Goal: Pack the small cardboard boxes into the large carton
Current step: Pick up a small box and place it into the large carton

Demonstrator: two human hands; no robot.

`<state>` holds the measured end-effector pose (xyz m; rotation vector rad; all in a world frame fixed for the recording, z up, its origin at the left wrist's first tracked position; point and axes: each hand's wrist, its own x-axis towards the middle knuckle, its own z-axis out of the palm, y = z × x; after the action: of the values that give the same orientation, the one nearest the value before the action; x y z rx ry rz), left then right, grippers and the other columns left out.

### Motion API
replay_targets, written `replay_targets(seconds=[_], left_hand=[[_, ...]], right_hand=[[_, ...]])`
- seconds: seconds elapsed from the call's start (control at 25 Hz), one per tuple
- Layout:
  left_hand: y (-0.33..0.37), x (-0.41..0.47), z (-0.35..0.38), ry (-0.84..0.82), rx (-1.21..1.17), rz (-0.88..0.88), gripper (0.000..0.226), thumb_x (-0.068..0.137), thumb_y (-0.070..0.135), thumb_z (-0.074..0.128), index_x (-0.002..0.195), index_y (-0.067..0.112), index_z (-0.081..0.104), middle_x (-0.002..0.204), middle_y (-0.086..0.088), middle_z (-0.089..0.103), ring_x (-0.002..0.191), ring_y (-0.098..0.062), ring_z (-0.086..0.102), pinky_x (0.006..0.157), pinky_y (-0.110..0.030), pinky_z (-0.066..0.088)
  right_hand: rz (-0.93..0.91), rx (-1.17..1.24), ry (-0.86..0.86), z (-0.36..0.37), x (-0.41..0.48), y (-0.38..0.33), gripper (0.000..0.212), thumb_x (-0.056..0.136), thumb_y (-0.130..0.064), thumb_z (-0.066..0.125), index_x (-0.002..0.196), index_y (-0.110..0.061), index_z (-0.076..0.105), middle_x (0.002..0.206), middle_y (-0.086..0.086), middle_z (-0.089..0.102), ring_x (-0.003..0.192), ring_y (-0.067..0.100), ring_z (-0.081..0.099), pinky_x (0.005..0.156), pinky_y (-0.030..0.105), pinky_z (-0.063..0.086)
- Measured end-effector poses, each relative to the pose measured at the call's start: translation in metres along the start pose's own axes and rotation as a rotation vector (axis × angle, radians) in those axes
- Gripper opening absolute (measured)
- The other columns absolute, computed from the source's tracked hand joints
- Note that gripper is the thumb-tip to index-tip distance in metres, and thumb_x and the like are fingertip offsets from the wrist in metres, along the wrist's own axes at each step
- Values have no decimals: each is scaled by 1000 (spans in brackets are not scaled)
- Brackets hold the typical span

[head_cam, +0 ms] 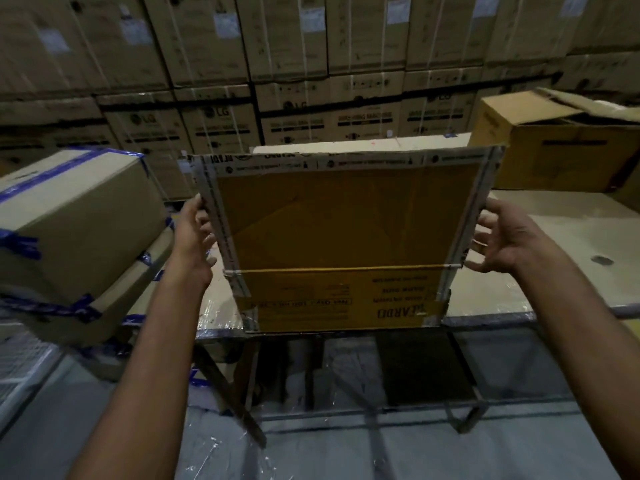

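A large yellow-brown carton (346, 233) with taped edges and upside-down print sits at the table's front edge, its broad face tilted toward me. My left hand (195, 233) grips its left edge, fingers wrapped around the tape. My right hand (502, 240) is at the right edge with fingers spread, touching or nearly touching it. Two cardboard boxes with blue tape (72, 220) are stacked at the left. An open brown carton (554, 147) stands at the back right on the table.
The table (540, 289) has a cardboard-covered top wrapped in plastic film, with metal legs below. A wall of stacked appliance cartons (311, 64) fills the background. A wire mesh frame (24, 372) stands low on the left. Plastic sheeting covers the floor.
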<state>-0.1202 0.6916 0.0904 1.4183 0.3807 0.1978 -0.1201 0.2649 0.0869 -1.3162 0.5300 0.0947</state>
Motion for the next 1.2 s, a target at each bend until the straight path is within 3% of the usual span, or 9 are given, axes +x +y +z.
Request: replay_targets(seconds=[0.08,0.2,0.36,0.48,0.6,0.72,0.8,0.96,1.2], left_hand=[[12,-10,7,14,-26,153,55,97,70,43,101,21,69,102,3,71,102,-24,64,102,-48,37],[28,-23,18,57,-34,445,72,88,74,57,139,23,56,141,-6,61,130,-29,58,114,-59,41],[44,-37,26,319,536,804,34,91,64,53,118,44,60,135,10,60,130,-17,51,105,-54,47],[55,-58,34,217,1037,923,50,99,64,48,115,24,74,126,0,70,123,-22,57,108,-52,41],[60,-84,45,-82,1087,819,66,96,73,42,111,20,78,108,-5,77,95,-18,68,86,-43,58],[62,-100,47,-178,1191,761,69,92,76,42,103,19,79,97,-3,77,87,-20,71,80,-40,60],[59,-106,43,-373,1186,534,65,88,77,43,101,23,77,93,4,78,85,-15,72,86,-41,58],[21,-112,42,-721,1244,110,62,82,68,55,124,23,66,111,2,75,103,-12,70,101,-44,52],[-63,-101,51,-799,1197,9,61,94,49,67,148,25,50,148,-2,55,133,-21,53,101,-34,48]], right_hand=[[-197,72,26,3,-15,-9,46,96,-62,52,117,-24,66,121,-1,69,123,20,58,109,54,34],[-629,-42,82,13,-40,-23,50,103,-58,44,123,-19,67,118,-7,68,114,9,59,95,36,44],[-1028,-631,273,26,-51,-35,33,101,-46,56,114,-22,74,121,-3,68,113,13,58,96,43,48],[-1132,-1022,353,29,-65,-40,38,102,-51,56,103,-21,79,106,3,76,98,21,65,83,36,44],[-1095,-1152,177,30,-83,-39,59,102,-63,45,94,-17,82,84,5,76,71,17,65,66,32,53],[-908,-1213,-24,25,-96,-45,72,95,-75,33,85,-20,79,85,6,76,80,21,70,81,45,59],[-645,-1159,-327,18,-100,-47,75,91,-76,29,96,-19,77,88,6,78,88,22,75,91,44,56],[-268,-1314,-736,11,-86,-10,71,91,-71,32,128,-21,68,115,0,78,110,15,72,101,38,53],[-335,-1329,-786,9,-48,58,65,93,-59,49,142,-18,60,143,0,60,131,19,55,108,37,45]])
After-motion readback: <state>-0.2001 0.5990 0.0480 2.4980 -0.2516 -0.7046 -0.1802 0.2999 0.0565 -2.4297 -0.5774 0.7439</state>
